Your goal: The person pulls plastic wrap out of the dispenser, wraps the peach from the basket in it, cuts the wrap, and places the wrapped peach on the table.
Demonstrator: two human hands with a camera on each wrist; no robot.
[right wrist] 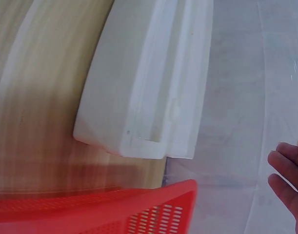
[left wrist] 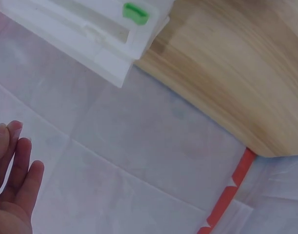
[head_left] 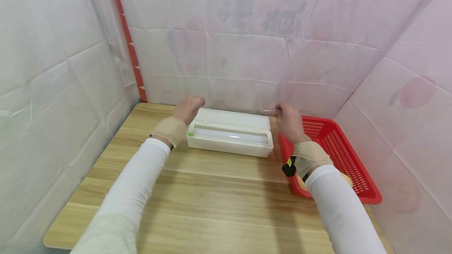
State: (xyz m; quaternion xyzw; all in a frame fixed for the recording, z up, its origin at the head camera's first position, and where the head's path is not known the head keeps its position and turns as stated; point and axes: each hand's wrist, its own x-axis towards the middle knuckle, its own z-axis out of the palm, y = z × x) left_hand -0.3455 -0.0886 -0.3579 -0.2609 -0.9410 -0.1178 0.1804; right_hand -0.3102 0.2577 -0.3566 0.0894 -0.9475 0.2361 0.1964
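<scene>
A white cling film dispenser box point(head_left: 229, 144) stands on the wooden table with its lid point(head_left: 234, 118) tipped back. Inside its window lies a pale roll point(head_left: 229, 134), and a green slider point(left wrist: 135, 13) sits at the left end. Beyond the box's left end, my left hand point(head_left: 188, 109) is raised, thumb and forefinger pinched together. Off the right end my right hand point(head_left: 288, 122) pinches clear cling film point(head_left: 268, 111), which shows only as faint glints near the fingertips. Between the hands the film is almost invisible.
A red perforated basket point(head_left: 353, 160) stands at the table's right side, under my right forearm. Something tan point(head_left: 347, 178) lies in it, mostly hidden by the arm. Pale plastic sheeting point(head_left: 240, 58) hangs close behind the box and along both sides of the wooden table point(head_left: 212, 207).
</scene>
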